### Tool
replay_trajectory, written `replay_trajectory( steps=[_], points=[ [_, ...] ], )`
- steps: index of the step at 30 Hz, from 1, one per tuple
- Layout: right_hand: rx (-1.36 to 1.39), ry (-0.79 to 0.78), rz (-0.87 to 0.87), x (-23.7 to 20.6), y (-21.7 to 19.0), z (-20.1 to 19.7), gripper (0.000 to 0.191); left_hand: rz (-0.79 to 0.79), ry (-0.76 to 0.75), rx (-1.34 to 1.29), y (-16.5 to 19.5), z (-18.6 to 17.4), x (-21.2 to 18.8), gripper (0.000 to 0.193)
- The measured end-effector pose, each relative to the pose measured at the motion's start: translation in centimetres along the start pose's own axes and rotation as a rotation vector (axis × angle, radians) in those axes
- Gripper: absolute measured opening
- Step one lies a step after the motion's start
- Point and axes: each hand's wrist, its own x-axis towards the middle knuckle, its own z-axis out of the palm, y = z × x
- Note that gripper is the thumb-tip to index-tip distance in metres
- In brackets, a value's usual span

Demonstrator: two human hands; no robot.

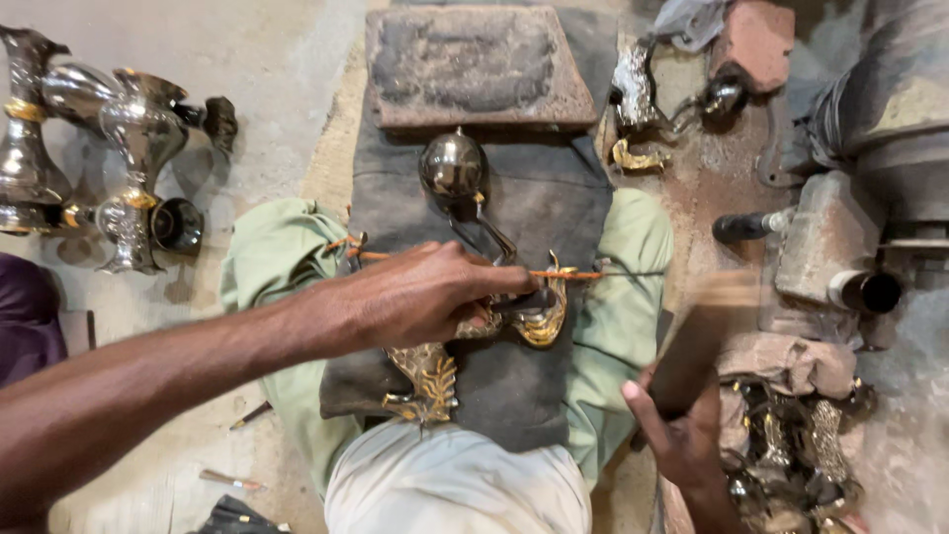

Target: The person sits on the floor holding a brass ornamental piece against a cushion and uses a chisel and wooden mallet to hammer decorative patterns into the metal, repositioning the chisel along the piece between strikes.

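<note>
Brass handle [542,314], curved and gold-coloured, lies on a dark cloth [554,198] spread over the person's lap, and the left hand [425,295] is closed over it, fingers pinning a thin dark tool [524,301] against the metal. An orange cord [568,274] runs across the cloth just above the handle. The right hand [682,435] grips a wooden mallet [697,346], raised and blurred, just to the right of the handle. A second ornate brass piece [427,381] rests on the cloth below the left hand. Further up the cloth sits a round shiny metal pot [452,165], and beyond it a worn flat block [474,64]. Tall silvery vases [138,129] stand on the floor at the left. More metal pieces [791,445] are heaped at the lower right.
</note>
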Motion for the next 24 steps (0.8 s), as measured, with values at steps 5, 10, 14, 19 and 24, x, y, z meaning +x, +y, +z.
replay_trajectory(
  steps=[5,10,14,19,24],
  points=[
    [-0.101,0.076,-0.137,-0.6,0.3,0.4,0.052,0.013,-0.019,-0.005,0.0,-0.3,0.2,0.049],
    [-0.003,0.036,-0.05,-0.6,0.2,0.7,0.042,-0.055,-0.038,-0.012,0.3,-0.2,0.4,0.051],
    [0.348,0.019,-0.023,-0.4,0.1,0.9,0.026,-0.03,-0.076,-0.047,0.2,-0.3,0.6,0.046],
    [0.191,0.03,0.006,-0.7,0.7,1.0,0.044,0.059,-0.03,-0.035,-0.1,-0.4,0.5,0.045],
    [0.065,-0.036,0.12,-1.2,1.5,0.8,0.05,0.002,-0.062,-0.029,-0.2,-0.2,0.6,0.046]
  ],
)
